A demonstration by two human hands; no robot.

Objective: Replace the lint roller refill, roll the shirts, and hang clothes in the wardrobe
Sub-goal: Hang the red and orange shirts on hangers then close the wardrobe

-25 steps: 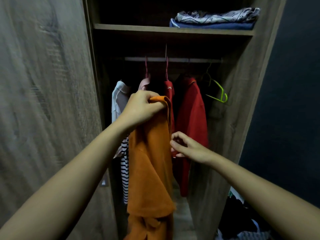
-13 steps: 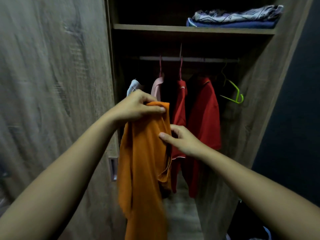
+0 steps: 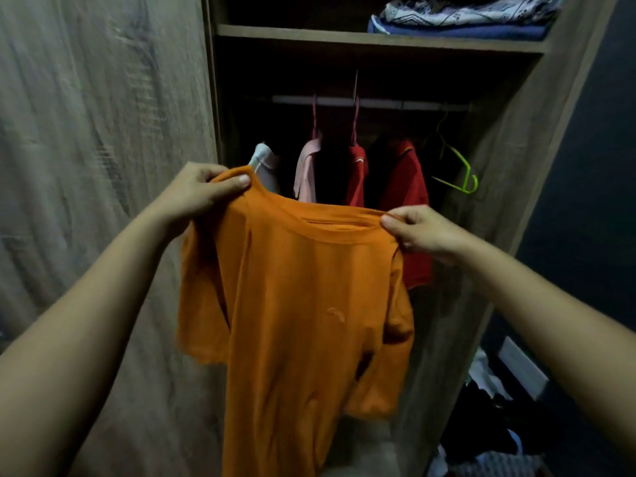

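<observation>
An orange shirt (image 3: pixel 303 311) hangs spread open in front of the open wardrobe. My left hand (image 3: pixel 203 191) pinches its left shoulder and my right hand (image 3: pixel 420 232) pinches its right shoulder, so the collar stretches between them. Behind it, on the wardrobe rail (image 3: pixel 371 103), hang a white garment (image 3: pixel 263 165), a pink shirt (image 3: pixel 308 170) and two red shirts (image 3: pixel 402 173). An empty green hanger (image 3: pixel 461 173) hangs at the right end of the rail.
The wardrobe door (image 3: pixel 103 166) stands open on the left. Folded clothes (image 3: pixel 464 15) lie on the upper shelf (image 3: pixel 378 37). A pile of clothes (image 3: pixel 492 425) lies on the floor at the lower right, beside the wardrobe's side panel (image 3: pixel 516 149).
My right hand took hold of the shirt's other shoulder and pulled it to the right, spreading the bunched shirt flat. The view shifted left and slightly up.
</observation>
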